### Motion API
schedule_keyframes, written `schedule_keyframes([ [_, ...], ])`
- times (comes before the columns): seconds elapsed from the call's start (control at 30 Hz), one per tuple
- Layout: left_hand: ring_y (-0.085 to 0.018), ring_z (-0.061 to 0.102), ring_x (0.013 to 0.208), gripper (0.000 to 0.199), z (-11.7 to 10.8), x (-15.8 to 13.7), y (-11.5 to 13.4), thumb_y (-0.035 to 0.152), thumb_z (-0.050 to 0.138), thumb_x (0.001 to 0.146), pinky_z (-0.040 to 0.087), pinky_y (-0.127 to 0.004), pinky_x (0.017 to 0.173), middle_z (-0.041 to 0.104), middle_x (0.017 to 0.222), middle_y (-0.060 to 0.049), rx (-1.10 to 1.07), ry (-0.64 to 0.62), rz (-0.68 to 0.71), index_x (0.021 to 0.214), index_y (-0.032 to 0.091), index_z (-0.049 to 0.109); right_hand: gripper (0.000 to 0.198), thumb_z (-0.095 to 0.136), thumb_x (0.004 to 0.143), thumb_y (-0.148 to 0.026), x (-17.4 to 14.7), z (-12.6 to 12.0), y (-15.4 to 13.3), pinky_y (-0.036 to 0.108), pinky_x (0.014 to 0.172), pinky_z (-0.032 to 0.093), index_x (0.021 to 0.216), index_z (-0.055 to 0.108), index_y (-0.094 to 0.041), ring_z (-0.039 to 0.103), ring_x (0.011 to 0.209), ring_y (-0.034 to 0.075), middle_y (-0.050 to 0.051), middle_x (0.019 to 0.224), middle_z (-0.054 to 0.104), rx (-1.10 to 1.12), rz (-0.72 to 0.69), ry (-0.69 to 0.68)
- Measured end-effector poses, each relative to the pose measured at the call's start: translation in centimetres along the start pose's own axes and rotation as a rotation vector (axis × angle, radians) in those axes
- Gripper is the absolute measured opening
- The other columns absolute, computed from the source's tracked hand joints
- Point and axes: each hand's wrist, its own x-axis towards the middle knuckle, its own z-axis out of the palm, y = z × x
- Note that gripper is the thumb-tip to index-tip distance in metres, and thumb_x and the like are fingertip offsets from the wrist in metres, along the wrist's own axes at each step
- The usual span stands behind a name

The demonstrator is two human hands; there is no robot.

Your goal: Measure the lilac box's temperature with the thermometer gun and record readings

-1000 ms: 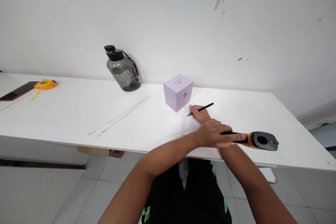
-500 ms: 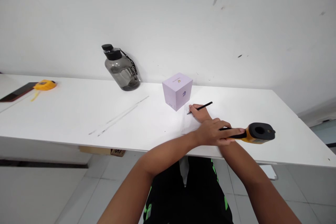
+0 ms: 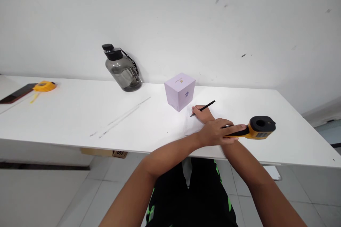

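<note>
- Nearest: black trousers (image 3: 191,198) with green marks, just below the edge of the white table (image 3: 149,124).
- Crossing left arm over right; gripping a yellow-and-black gun-shaped meter (image 3: 259,128) in the left hand (image 3: 216,132). Cannot tell whether pressed against the right forearm beneath.
- Just changed: meter swung upward at its head, showing more of the grey display side than a second ago; probably easier to read that way, though too small here for any figure.
- Slightly farther: pinching a black pen (image 3: 209,105) in the right hand (image 3: 203,113), tip down at a faint paper sheet (image 3: 189,124). Barely shifted lately, suggesting a pause or very small strokes.
- Just beyond the pen tip: a pale purple box (image 3: 180,91), unmoved, clear of both hands.
- Farther back, leftward: a grey bottle (image 3: 123,72) near the wall (image 3: 173,21).
- Far left: a yellow tape measure (image 3: 44,86) beside a dark flat slab (image 3: 17,94).
</note>
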Motion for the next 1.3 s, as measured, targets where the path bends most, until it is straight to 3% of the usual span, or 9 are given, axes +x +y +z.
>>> schedule_keyframes([
  [0.13,-0.015,0.066,0.087,0.043,-0.1,0.1,0.0,0.040,0.053,0.097,0.056,-0.029,0.082,0.067,0.100,-0.006,-0.018,-0.036,-0.056,0.137,0.025,0.059,0.034,0.052,0.081,-0.041,0.2,0.2,0.4,0.031,0.064,0.040,0.053,0.051,-0.022,0.048,0.060,0.016,-0.002,0.053,0.049,0.016,0.004,0.055],
  [0.47,-0.016,0.064,0.084,0.045,0.0,-0.2,-0.3,0.043,0.052,0.097,0.055,-0.030,0.080,0.067,0.098,-0.007,0.012,-0.053,0.020,0.138,0.025,0.058,0.032,0.051,0.081,-0.041,0.5,0.2,1.0,0.030,0.063,0.039,0.055,0.050,-0.022,0.047,0.064,0.016,-0.001,0.057,0.051,-0.031,-0.016,0.084],
  [0.67,-0.017,0.064,0.087,0.048,-0.1,-0.1,-0.3,0.042,0.053,0.097,0.055,-0.032,0.084,0.066,0.098,-0.006,0.034,-0.060,0.024,0.142,0.025,0.054,0.032,0.050,0.081,-0.039,0.2,0.1,0.4,0.030,0.063,0.039,0.054,0.049,-0.022,0.047,0.063,0.016,-0.001,0.057,0.052,-0.039,-0.005,0.030],
  [0.83,-0.018,0.066,0.091,0.050,-0.1,-0.3,-0.3,0.041,0.054,0.096,0.055,-0.034,0.087,0.068,0.103,-0.007,0.010,-0.107,-0.016,0.143,0.025,0.052,0.032,0.051,0.082,-0.040,0.3,0.2,0.6,0.030,0.063,0.040,0.055,0.051,-0.022,0.048,0.063,0.016,-0.001,0.057,0.053,-0.047,0.006,0.054],
  [0.97,-0.022,0.068,0.099,0.061,-0.3,-0.3,-0.1,0.049,0.058,0.092,0.056,-0.036,0.088,0.071,0.110,-0.011,-0.062,-0.115,-0.119,0.143,0.018,0.048,0.034,0.051,0.084,-0.043,0.4,0.3,0.8,0.030,0.067,0.043,0.058,0.056,-0.022,0.053,0.067,0.017,0.000,0.061,0.058,-0.040,-0.009,0.075],
  [1.13,-0.022,0.069,0.101,0.051,-0.5,0.0,0.0,0.050,0.062,0.091,0.058,-0.036,0.088,0.071,0.110,-0.012,-0.075,-0.134,-0.135,0.130,0.017,0.058,0.034,0.051,0.083,-0.044,0.5,0.3,1.1,0.030,0.065,0.043,0.057,0.055,-0.022,0.053,0.067,0.018,0.000,0.058,0.057,-0.011,-0.005,0.104],
  [1.3,-0.020,0.069,0.097,0.047,-0.4,0.0,-0.1,0.052,0.057,0.093,0.058,-0.034,0.086,0.071,0.107,-0.011,-0.046,-0.064,-0.093,0.126,0.018,0.062,0.034,0.050,0.082,-0.043,0.6,0.4,1.2,0.030,0.062,0.042,0.056,0.053,-0.022,0.051,0.065,0.017,0.000,0.058,0.056,-0.031,-0.015,0.101],
])
